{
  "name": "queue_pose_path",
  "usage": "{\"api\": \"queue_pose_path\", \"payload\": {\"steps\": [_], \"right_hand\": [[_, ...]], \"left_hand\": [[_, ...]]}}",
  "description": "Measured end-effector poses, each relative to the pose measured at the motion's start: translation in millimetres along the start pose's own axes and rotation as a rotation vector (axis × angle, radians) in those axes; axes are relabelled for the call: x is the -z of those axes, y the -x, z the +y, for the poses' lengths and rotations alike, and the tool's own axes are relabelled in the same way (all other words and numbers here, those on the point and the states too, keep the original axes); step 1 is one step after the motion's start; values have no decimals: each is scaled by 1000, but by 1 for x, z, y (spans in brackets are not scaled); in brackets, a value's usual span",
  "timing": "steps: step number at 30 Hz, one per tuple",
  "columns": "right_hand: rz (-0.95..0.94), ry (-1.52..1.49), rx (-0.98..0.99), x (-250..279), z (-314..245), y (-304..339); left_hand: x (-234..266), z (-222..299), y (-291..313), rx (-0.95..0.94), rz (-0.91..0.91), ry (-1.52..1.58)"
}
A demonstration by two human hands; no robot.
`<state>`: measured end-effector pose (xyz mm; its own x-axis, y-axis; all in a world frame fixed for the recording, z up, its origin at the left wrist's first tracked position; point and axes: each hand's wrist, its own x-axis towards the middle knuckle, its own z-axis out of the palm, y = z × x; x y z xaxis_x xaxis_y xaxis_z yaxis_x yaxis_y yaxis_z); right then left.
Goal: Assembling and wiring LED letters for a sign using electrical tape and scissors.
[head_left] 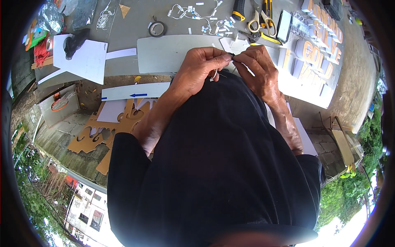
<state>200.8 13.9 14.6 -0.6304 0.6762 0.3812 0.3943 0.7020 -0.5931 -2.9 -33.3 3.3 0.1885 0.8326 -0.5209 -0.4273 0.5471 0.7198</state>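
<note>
Both hands meet at the table's near edge, fingertips almost touching. My left hand (198,69) is closed in a pinch, and a thin white wire with a small white end (212,78) hangs below its fingers. Between the two sets of fingertips shows a small black piece (232,56), possibly a bit of tape. My right hand (260,71) pinches the same black piece from the other side. Under and beyond the hands lie a pale flat panel (164,51) and white offcuts (236,44). A roll of black tape (157,29) lies farther back on the left.
Strings of small white LED modules (214,25) lie at the back. Scissors (263,24), pliers (250,36) and a yellow-black cutter (268,8) are to their right. Raised letters (314,53) cover a white board. Brown cut-out sheets (88,138) sit below the table's left side.
</note>
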Motion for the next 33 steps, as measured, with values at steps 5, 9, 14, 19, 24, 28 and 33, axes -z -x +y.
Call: {"api": "queue_pose_path", "payload": {"steps": [5, 9, 14, 19, 24, 28, 33], "right_hand": [[8, -31, -21, -4, 2, 4], [-106, -22, -85, 2, 1, 1], [-135, -91, -193, 6, 2, -1], [-230, -232, -303, 9, 14, -3], [-302, -224, -303, 16, 14, -8], [-373, -248, -278, 17, 17, -11], [-385, -342, -245, 18, 26, -11]], "left_hand": [[2, -1, 3, 56, 2, -37], [-4, 0, 5, 38, 58, -144], [-3, -5, 1, 13, 39, -188], [-1, 6, -1, 29, -48, -331], [-2, 6, -5, -46, -48, -493], [3, -1, -11, -143, -80, -567], [1, 13, -10, 64, -129, -451]]}}
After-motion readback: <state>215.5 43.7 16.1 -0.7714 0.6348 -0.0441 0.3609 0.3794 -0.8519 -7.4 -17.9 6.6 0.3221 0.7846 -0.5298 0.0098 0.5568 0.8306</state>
